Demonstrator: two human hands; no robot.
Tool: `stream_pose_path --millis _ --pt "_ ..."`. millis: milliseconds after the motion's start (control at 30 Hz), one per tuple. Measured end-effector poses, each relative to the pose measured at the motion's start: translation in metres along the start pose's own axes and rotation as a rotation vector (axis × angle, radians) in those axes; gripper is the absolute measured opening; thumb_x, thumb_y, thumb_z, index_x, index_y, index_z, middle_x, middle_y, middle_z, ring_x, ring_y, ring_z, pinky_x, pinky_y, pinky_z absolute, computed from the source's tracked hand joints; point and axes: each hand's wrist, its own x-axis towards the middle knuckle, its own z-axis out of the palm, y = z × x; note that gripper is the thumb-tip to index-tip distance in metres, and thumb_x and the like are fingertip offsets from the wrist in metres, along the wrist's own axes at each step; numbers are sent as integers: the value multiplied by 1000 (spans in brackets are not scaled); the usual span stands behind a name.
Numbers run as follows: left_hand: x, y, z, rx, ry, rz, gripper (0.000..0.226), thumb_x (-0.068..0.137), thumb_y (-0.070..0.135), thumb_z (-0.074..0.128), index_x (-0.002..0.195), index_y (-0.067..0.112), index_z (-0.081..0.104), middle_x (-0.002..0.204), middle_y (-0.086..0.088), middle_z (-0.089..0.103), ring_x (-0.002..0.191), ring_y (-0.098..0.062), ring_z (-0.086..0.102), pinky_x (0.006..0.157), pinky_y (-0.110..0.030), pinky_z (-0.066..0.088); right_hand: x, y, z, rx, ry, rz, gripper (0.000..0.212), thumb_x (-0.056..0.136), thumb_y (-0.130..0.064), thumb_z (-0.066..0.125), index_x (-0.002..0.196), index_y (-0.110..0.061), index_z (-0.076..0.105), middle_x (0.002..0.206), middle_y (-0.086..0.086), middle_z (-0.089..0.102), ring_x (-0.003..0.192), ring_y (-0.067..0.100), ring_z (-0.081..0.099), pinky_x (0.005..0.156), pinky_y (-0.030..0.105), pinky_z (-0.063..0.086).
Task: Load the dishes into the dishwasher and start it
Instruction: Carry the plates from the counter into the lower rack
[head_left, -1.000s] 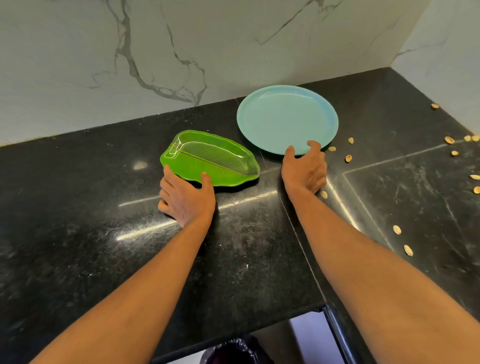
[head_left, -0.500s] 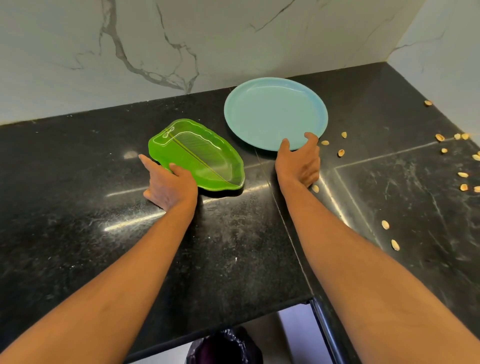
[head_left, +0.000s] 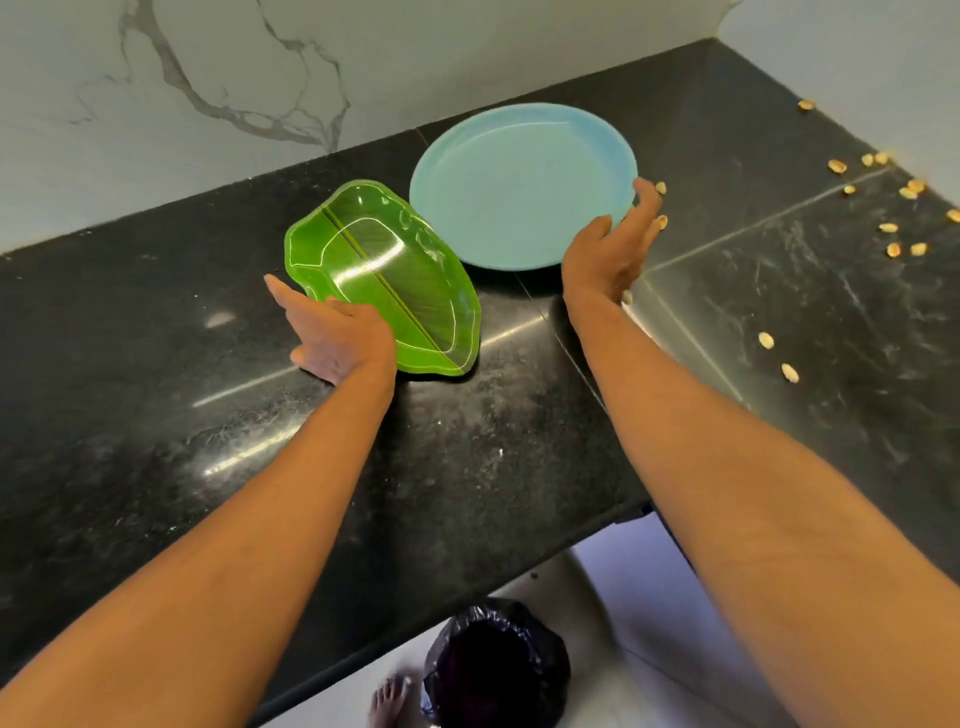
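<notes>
The left hand (head_left: 340, 340) grips the near-left edge of the green leaf-shaped dish (head_left: 384, 280) on the black table (head_left: 156, 415). The right hand (head_left: 610, 254) curls round the right rim of the blue plate (head_left: 514, 187), which lies just beside the dish. Nutshells (head_left: 766, 340) are scattered to the right.

Nothing readable anywhere here, tbh. The green leaf-shaped plate (head_left: 384, 280) only has printed leaf veins, the blue plate (head_left: 519, 187) is plain, and the black worktop (head_left: 467, 441) and marble wall (head_left: 208, 104) show just stone patterning, no letters or numbers.
</notes>
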Motion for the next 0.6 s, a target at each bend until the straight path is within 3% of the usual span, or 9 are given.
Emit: stream_pose_path --millis 67,167,267,300,333,367,400,467,600 --pt "0 1 -2 -12 -37 -8 62 101 15 36 157 21 11 141 3 55 108 -26 59 107 -41 31 -1 2 -8 70 45 70 58 92 -1 42 145 -26 43 132 4 56 111 17 57 93 28 48" --pt "8 3 -18 -72 -170 -76 62 101 15 38 157 21 13 136 -4 60 118 -30 55 111 -40 28 -17 6 -28 127 114 203 63 93 -4 44 150 -28 38 103 -5 62 97 16 61 89 35 53" --pt "23 2 -34 -212 -333 -176 60 97 13 44 154 14 26 147 -9 49 133 -27 47 111 -32 27 -43 8 -52 230 194 321 64 96 -4 43 155 -28 31 107 -5 59 100 15 60 87 31 52" --pt "28 1 -42 -306 -376 -192 50 95 9 47 145 9 42 139 -12 56 124 -25 54 104 -31 35 -54 8 -61 276 223 363 65 97 -2 42 156 -27 29 114 -4 57 103 16 59 87 30 52" --pt "35 -5 -54 -423 -420 -193 32 91 2 47 119 7 61 113 -12 67 99 -20 63 88 -31 44 -72 5 -69 328 244 389 66 97 0 41 157 -27 28 124 0 56 107 17 58 89 30 53" --pt "39 -9 -67 -503 -466 -190 24 86 -5 45 84 11 63 79 -3 64 69 -12 57 67 -29 44 -86 3 -77 361 259 415 67 97 1 40 157 -26 26 135 3 53 112 17 57 92 32 54" --pt "39 -14 -71 -560 -507 -192 32 82 -10 41 64 15 50 59 6 50 53 -6 42 55 -24 37 -93 3 -87 381 278 432 67 97 2 39 157 -25 26 142 4 50 116 18 56 97 35 53" --pt "42 -24 -103 -591 -595 -198 37 80 -13 38 58 17 41 54 8 40 51 -5 33 48 -20 30 -121 1 -104 391 335 436 67 96 3 39 157 -23 28 148 6 47 123 21 55 102 39 51" --pt "47 -53 -151 -615 -668 -240 31 84 -10 47 65 14 55 56 5 51 54 -8 44 46 -19 41 -162 -11 -131 324 382 447 68 93 1 40 155 -23 33 150 5 46 128 23 53 103 40 51"
